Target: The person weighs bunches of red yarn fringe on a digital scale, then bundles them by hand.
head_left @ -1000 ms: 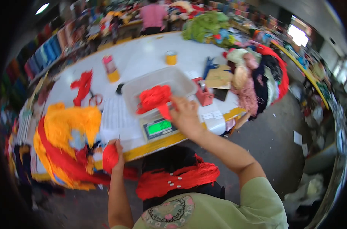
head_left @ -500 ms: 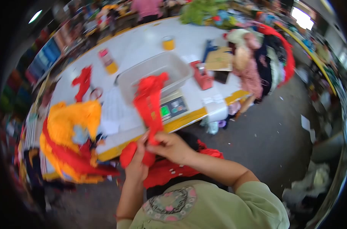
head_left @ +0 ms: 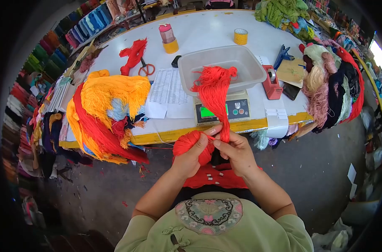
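My left hand (head_left: 191, 159) is closed around a ball of red yarn (head_left: 183, 143), its thumb on the front of the ball. Beside it, my right hand (head_left: 241, 157) pinches red yarn between thumb and fingers, close to the left fingertips. From between the hands a skein of red yarn (head_left: 216, 96) runs up over the scale and into the grey plastic tub (head_left: 258, 69), where its frayed end lies. The tub rests on a digital scale (head_left: 244, 105) with a lit green display. Red cloth (head_left: 191, 179) with small white pieces on it lies under my hands.
Yellow yarn (head_left: 115, 90) and red yarn hang over the table's left edge. Scissors (head_left: 147, 69), printed sheets (head_left: 168, 90) and a red bundle (head_left: 134, 54) lie nearby. To the right are a red tape dispenser (head_left: 272, 86), a blue clamp (head_left: 282, 56) and mixed yarn (head_left: 317, 75).
The camera view has turned, so the table and hands appear further right and sharper. Both hands stay close together, with the ball in the left and yarn in the right.
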`<state>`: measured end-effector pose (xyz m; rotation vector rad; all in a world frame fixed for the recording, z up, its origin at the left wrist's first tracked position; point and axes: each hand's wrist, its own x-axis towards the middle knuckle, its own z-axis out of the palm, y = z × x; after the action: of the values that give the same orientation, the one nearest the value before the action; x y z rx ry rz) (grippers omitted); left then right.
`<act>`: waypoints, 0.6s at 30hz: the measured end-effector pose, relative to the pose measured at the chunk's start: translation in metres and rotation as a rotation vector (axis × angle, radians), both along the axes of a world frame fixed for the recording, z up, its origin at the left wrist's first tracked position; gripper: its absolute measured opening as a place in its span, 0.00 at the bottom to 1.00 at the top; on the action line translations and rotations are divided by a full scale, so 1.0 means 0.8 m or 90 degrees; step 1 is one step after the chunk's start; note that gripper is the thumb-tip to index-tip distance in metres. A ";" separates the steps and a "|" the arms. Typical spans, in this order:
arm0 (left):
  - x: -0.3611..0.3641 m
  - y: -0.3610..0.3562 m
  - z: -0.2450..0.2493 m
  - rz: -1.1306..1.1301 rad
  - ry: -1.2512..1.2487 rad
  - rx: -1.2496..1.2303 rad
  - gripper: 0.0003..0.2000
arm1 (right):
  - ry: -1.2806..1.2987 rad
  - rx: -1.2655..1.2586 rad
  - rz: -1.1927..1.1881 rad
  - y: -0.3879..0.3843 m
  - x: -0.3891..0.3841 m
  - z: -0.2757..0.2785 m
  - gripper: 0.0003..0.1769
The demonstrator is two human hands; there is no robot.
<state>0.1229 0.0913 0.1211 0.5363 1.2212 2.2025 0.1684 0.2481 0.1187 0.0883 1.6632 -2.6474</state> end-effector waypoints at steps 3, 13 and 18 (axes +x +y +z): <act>0.003 -0.002 -0.003 0.023 -0.008 -0.088 0.24 | -0.002 -0.033 0.003 -0.001 0.000 -0.002 0.02; 0.001 0.013 -0.041 0.188 0.115 -0.132 0.16 | 0.024 -0.116 0.052 0.006 -0.014 -0.059 0.11; -0.008 -0.013 -0.025 0.176 0.100 -0.104 0.10 | 0.113 0.029 0.213 0.025 0.002 -0.047 0.09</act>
<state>0.1167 0.0807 0.1007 0.5064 1.6275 2.2910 0.1701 0.2682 0.0811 -0.3987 1.6151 -2.4251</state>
